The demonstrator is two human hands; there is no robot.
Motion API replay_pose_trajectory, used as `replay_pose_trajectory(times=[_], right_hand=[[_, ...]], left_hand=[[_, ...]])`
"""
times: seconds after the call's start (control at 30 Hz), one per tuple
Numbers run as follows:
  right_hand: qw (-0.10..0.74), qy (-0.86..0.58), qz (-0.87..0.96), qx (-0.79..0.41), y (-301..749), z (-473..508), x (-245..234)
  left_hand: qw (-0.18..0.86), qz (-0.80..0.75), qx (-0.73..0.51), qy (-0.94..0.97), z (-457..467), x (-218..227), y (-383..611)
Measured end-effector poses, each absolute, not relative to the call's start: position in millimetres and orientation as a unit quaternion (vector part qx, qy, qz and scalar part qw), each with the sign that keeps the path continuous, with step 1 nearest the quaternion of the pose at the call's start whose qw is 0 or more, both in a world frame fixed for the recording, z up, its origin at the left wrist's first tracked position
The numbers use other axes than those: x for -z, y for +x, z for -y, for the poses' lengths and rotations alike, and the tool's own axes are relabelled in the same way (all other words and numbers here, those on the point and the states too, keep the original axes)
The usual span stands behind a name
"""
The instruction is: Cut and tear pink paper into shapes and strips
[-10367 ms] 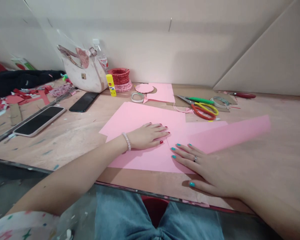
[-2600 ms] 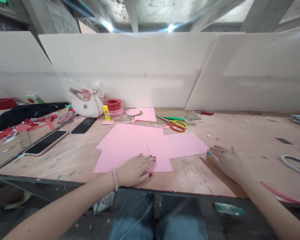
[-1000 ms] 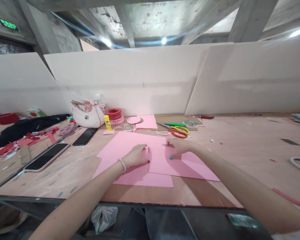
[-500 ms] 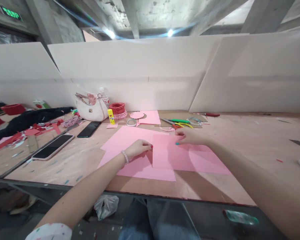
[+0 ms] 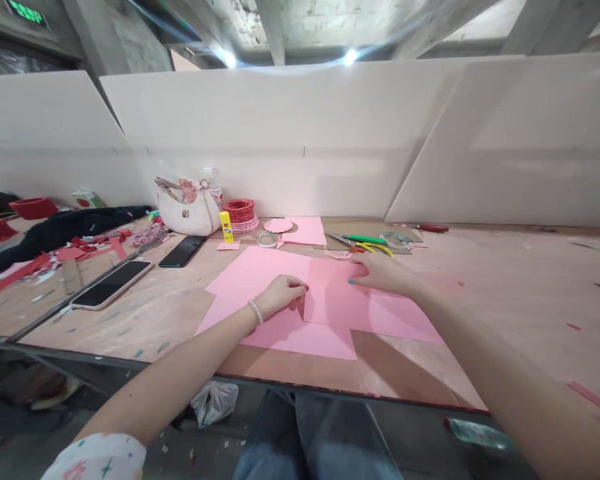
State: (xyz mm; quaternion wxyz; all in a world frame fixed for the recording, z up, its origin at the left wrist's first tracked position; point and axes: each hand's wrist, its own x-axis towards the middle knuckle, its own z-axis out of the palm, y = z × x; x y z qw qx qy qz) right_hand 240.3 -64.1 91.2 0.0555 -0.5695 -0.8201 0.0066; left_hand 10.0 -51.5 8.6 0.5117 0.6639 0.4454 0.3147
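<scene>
Touching pink paper (image 5: pixel 333 293), the right hand (image 5: pixel 381 272) partly hides the scissors (image 5: pixel 364 247).

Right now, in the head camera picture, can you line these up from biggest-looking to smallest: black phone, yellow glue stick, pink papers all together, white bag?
1. Pink papers all together
2. White bag
3. Black phone
4. Yellow glue stick

The papers also look bigger because they're nearer the camera.
</scene>
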Motion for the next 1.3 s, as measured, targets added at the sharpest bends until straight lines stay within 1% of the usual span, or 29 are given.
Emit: replay_pose_trajectory(times=[0.3, 0.6, 0.77, 0.9, 1.1, 1.3], right_hand=[[0.071, -0.528, 0.841, 0.097, 193, 74, -74], [0.104, -0.511, 0.846, 0.111, 188, 61, -65], [0.142, -0.484, 0.851, 0.149, 184, 30, -63], [0.184, -0.454, 0.852, 0.184, 183, 11, -49], [0.223, -0.444, 0.853, 0.160, 190, 7, -18], [0.236, -0.465, 0.846, 0.116, 188, 13, -22]], left_hand=[[0.511, -0.499, -0.345, 0.609, 50, -9, 10], [0.540, -0.523, -0.386, 0.536, 41, -12, 11], [0.522, -0.525, -0.388, 0.548, 18, -15, 14], [0.488, -0.521, -0.407, 0.570, 4, -12, 15], [0.453, -0.514, -0.421, 0.595, 5, -3, 11], [0.451, -0.511, -0.427, 0.595, 10, -8, 9]])
